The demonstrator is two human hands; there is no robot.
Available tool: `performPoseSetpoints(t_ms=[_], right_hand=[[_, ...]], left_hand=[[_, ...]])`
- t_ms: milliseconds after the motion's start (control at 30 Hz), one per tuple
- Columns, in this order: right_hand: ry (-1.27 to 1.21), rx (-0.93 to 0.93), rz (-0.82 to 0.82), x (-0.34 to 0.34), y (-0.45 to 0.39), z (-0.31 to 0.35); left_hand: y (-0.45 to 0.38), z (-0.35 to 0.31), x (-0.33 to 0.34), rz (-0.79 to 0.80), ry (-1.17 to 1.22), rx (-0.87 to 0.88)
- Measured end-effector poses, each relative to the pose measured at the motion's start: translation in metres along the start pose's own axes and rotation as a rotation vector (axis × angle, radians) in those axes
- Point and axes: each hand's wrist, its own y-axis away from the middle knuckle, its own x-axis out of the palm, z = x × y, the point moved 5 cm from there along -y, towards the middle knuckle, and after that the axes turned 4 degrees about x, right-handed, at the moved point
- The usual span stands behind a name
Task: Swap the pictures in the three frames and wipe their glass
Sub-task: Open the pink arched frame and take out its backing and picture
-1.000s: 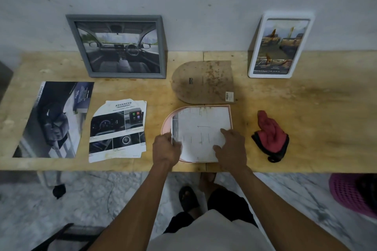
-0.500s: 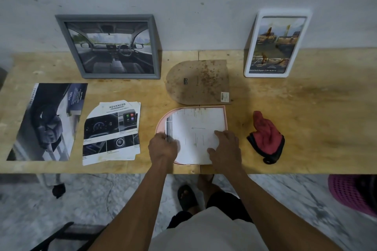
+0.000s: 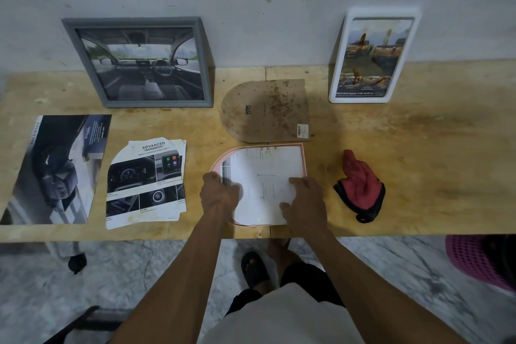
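A pale wall stands behind the wooden desk (image 3: 418,148), and the floor below is grey marble. A pink arched frame (image 3: 304,158) lies flat near the front edge, with a white sheet (image 3: 265,184) inside it. The left hand (image 3: 219,195) curls on the sheet's left edge; the right hand (image 3: 304,201) presses flat on its right corner. A brown backing board (image 3: 265,110) lies just behind.
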Motion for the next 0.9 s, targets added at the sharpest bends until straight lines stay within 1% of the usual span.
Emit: performPoseSetpoints(t_ms=[133,200,367,500,633,733,800,900], right_hand=[[-0.011,-0.004,0.003,-0.001,-0.001,0.0],[-0.003,-0.004,-0.006,-0.001,-0.001,0.001],[-0.01,0.001,0.006,-0.001,-0.002,0.001],[-0.009,0.004,0.005,-0.004,-0.001,0.002],[-0.008,-0.001,0.031,-0.006,-0.003,0.005],[-0.034,0.019,0.061,-0.016,-0.008,0.013],[-0.053,0.017,0.008,-0.03,-0.012,0.023],[-0.007,-0.107,-0.167,-0.057,-0.012,0.049]], left_hand=[[-0.005,-0.012,-0.001,0.017,-0.105,0.077],[-0.007,-0.014,-0.002,-0.002,-0.111,0.097],[-0.005,-0.016,-0.009,-0.13,-0.093,0.126],[-0.003,-0.003,-0.004,-0.04,-0.082,0.163],[-0.001,0.002,-0.007,0.06,0.027,0.216],[0.003,-0.003,-0.017,0.075,0.097,0.3],[0.004,-0.009,-0.022,0.079,0.145,0.331],[0.01,-0.018,-0.034,0.084,0.221,0.361]])
